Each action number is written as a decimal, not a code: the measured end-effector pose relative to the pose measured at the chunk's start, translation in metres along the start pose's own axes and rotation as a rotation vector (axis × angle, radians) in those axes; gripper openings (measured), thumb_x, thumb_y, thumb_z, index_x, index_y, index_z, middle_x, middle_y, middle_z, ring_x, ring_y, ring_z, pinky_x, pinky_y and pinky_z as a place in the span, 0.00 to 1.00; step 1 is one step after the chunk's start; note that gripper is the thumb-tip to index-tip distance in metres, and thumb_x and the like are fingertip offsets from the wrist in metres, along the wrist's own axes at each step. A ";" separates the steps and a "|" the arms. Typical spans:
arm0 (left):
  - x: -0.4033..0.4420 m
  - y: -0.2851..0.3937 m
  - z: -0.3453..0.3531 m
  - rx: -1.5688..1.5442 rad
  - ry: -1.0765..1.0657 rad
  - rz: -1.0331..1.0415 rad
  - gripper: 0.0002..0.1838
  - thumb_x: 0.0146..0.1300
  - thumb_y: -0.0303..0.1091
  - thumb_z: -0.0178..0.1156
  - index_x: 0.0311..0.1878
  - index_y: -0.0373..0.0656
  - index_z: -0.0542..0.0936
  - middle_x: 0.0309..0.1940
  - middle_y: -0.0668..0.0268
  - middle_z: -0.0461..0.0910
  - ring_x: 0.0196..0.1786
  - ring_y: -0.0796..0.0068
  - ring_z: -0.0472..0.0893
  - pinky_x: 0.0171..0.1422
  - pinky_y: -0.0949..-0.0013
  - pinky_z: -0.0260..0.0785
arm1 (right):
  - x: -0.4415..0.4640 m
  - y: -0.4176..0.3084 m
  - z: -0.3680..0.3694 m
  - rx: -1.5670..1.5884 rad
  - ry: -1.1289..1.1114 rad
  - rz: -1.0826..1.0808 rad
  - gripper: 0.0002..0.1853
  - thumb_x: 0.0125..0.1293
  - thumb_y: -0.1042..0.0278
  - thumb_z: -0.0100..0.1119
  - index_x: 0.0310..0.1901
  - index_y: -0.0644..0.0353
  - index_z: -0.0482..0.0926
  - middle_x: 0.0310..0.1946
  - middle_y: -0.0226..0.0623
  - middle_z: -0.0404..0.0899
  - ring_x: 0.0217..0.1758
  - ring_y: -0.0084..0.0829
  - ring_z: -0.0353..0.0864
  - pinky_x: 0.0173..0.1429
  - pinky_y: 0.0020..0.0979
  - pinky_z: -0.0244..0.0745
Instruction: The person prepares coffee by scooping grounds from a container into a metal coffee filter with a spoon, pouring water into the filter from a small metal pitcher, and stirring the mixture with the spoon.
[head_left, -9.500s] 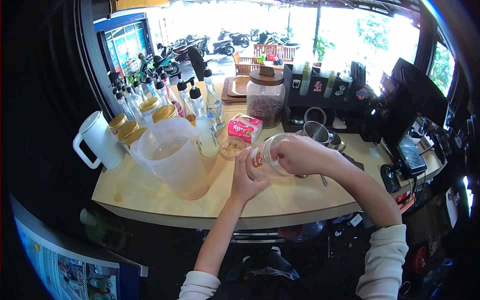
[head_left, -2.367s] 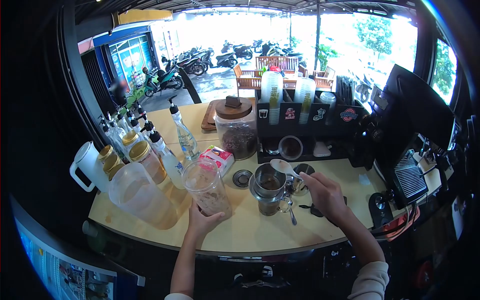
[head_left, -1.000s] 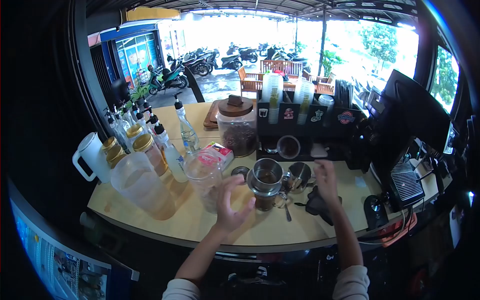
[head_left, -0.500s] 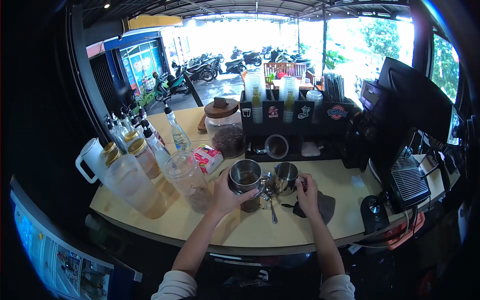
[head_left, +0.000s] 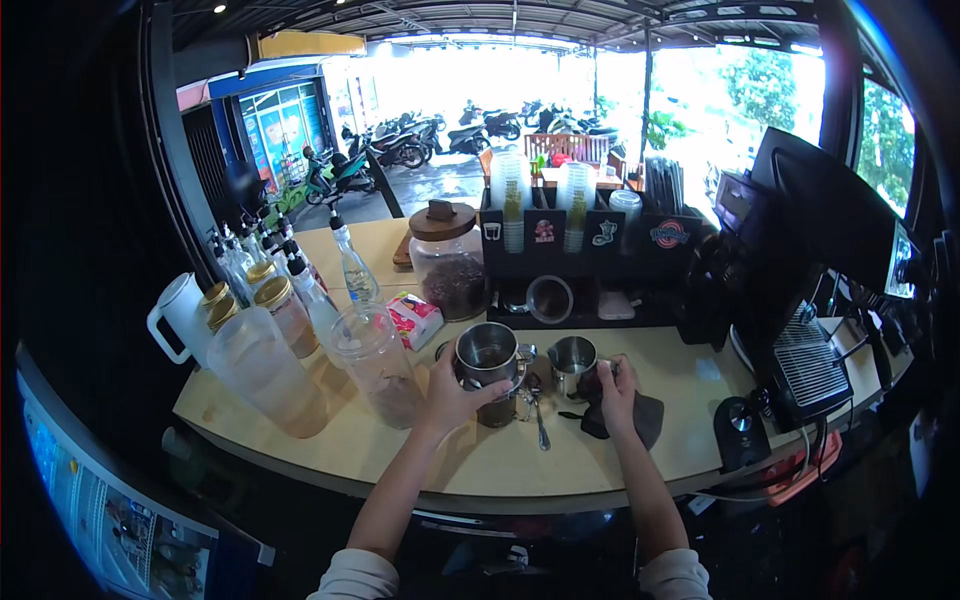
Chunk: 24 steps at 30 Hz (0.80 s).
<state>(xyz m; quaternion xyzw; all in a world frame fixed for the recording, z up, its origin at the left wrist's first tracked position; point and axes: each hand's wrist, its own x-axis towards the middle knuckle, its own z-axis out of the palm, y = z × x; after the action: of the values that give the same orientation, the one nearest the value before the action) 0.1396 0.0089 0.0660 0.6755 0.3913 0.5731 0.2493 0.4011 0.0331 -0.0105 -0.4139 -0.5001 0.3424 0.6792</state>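
My left hand (head_left: 457, 393) is wrapped around a round metal cup (head_left: 487, 362), its wide mouth facing up and a metal handle at its right side. Directly beneath the cup is a darker glass-like vessel (head_left: 497, 412), partly covered by my fingers. To the right, my right hand (head_left: 617, 392) grips the handle side of a smaller steel milk pitcher (head_left: 573, 365), which stays roughly upright. Between the two vessels a metal spoon (head_left: 542, 422) lies on the counter. A dark cloth or pouch (head_left: 645, 422) lies beside and below my right hand.
Left are a tall clear container (head_left: 375, 370), a frosted pitcher (head_left: 265, 375) and several pump bottles. Behind stand a wooden-lidded jar (head_left: 447, 265), a tissue pack (head_left: 413, 320) and a black cup organizer (head_left: 590, 240). An espresso machine (head_left: 800, 330) stands right, beyond a small black device (head_left: 740, 430).
The milk pitcher in my right hand has moved slightly right and toward me, widening the gap to the metal cup. My left hand stays around the cup. The view has shifted slightly.
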 end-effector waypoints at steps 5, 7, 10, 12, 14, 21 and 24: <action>0.002 0.006 -0.002 0.031 -0.075 -0.028 0.41 0.41 0.41 0.79 0.58 0.38 0.72 0.49 0.59 0.81 0.53 0.67 0.81 0.61 0.64 0.71 | 0.001 -0.032 -0.002 0.161 -0.124 -0.020 0.06 0.71 0.72 0.55 0.39 0.57 0.67 0.29 0.23 0.70 0.31 0.14 0.69 0.39 0.18 0.70; 0.002 0.009 -0.004 -0.004 -0.086 -0.052 0.40 0.41 0.40 0.80 0.58 0.38 0.71 0.49 0.59 0.80 0.54 0.68 0.80 0.61 0.64 0.70 | 0.009 -0.039 -0.002 0.162 -0.128 -0.037 0.07 0.69 0.71 0.58 0.38 0.57 0.68 0.28 0.21 0.68 0.31 0.11 0.69 0.36 0.17 0.65; 0.005 0.011 -0.006 -0.048 -0.124 -0.084 0.41 0.41 0.40 0.80 0.58 0.38 0.71 0.49 0.59 0.80 0.54 0.67 0.80 0.62 0.64 0.70 | 0.015 -0.084 0.004 0.154 -0.202 -0.029 0.07 0.68 0.74 0.58 0.38 0.57 0.67 0.28 0.20 0.67 0.34 0.11 0.71 0.36 0.17 0.66; 0.005 0.009 -0.006 -0.047 -0.130 -0.078 0.41 0.41 0.40 0.80 0.58 0.37 0.71 0.49 0.59 0.80 0.54 0.67 0.80 0.62 0.64 0.70 | 0.021 -0.108 0.009 0.135 -0.231 -0.033 0.08 0.68 0.75 0.57 0.37 0.57 0.67 0.29 0.21 0.66 0.34 0.12 0.71 0.38 0.17 0.68; 0.006 0.005 -0.005 -0.038 -0.131 -0.062 0.41 0.41 0.40 0.80 0.58 0.37 0.70 0.49 0.59 0.79 0.54 0.67 0.80 0.61 0.64 0.70 | 0.029 -0.127 0.014 0.112 -0.302 -0.053 0.09 0.67 0.77 0.57 0.35 0.57 0.65 0.30 0.22 0.63 0.34 0.12 0.70 0.42 0.19 0.74; 0.002 0.000 -0.006 0.031 -0.121 -0.063 0.46 0.43 0.40 0.79 0.62 0.35 0.64 0.52 0.56 0.78 0.57 0.64 0.79 0.64 0.62 0.69 | 0.053 -0.164 0.034 -0.059 -0.368 -0.101 0.11 0.65 0.77 0.60 0.33 0.57 0.65 0.27 0.20 0.58 0.30 0.10 0.60 0.35 0.17 0.67; 0.001 0.000 -0.004 0.036 -0.099 -0.049 0.46 0.43 0.40 0.79 0.62 0.35 0.64 0.51 0.56 0.78 0.56 0.65 0.79 0.63 0.63 0.69 | 0.056 -0.178 0.047 -0.084 -0.410 -0.069 0.12 0.65 0.76 0.60 0.32 0.58 0.65 0.26 0.20 0.59 0.29 0.08 0.60 0.34 0.16 0.66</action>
<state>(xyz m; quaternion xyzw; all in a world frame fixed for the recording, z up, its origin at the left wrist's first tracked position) 0.1357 0.0097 0.0677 0.6976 0.4053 0.5255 0.2700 0.3795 0.0177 0.1799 -0.3459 -0.6556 0.3747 0.5569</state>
